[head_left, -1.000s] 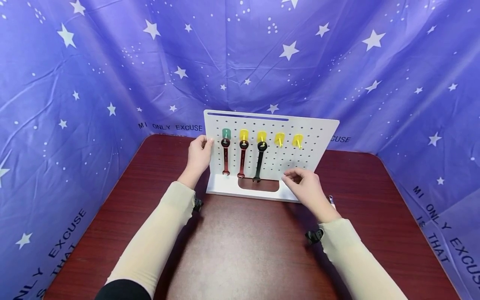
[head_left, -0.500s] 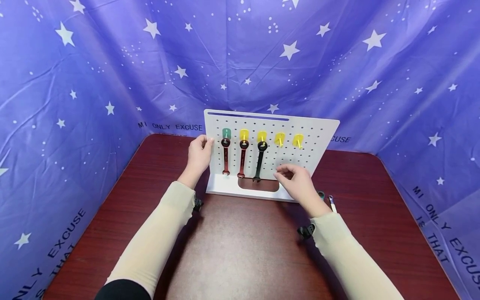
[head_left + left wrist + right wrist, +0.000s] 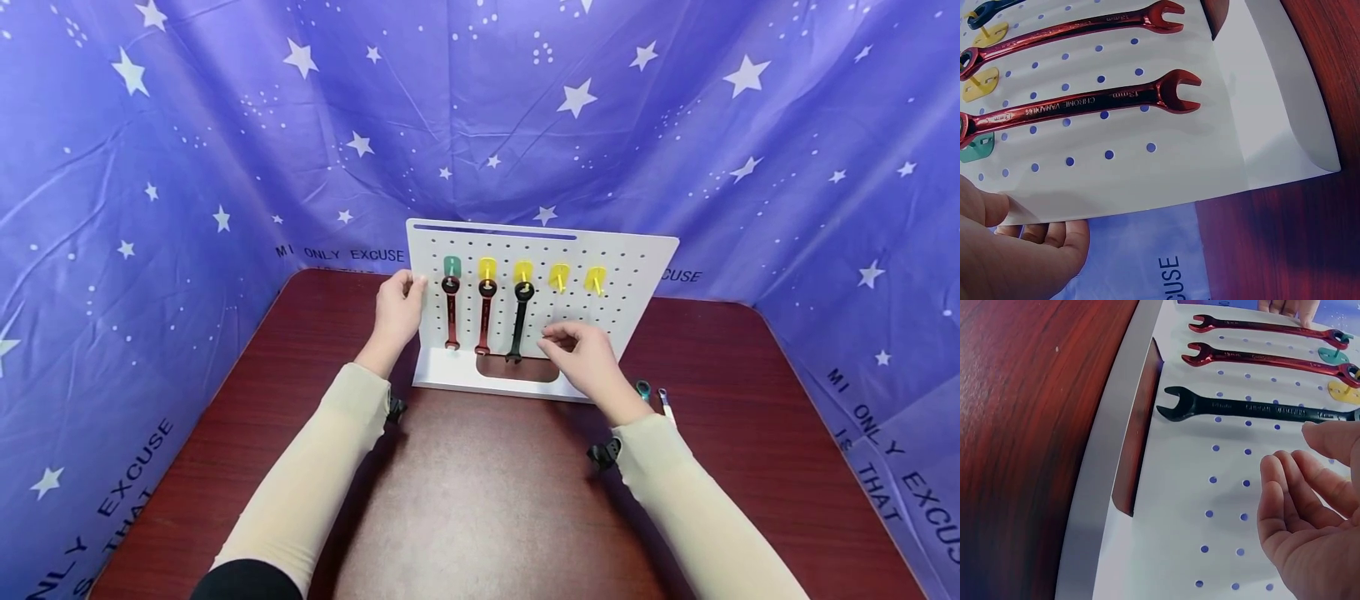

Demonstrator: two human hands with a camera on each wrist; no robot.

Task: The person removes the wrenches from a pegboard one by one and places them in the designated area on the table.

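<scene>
Pegboard (image 3: 547, 305): we pinch its edge with left hand (image 3: 399, 308), right hand (image 3: 588, 358) hangs loosely curved near the black wrench (image 3: 518, 325).

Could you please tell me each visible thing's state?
White perforated pegboard: upright
Left red metal wrench: hanging on green hook
Right red metal wrench: hanging on first yellow hook
Dark metal wrench: hanging on second yellow hook
Third yellow hook: bare
Fourth yellow hook: bare
Teal ring-ended tool: lying, partly hidden
Shiny silvery tool: lying, partly hidden
Left grip: holding pegboard edge
Right grip: empty, fingers bent
</scene>
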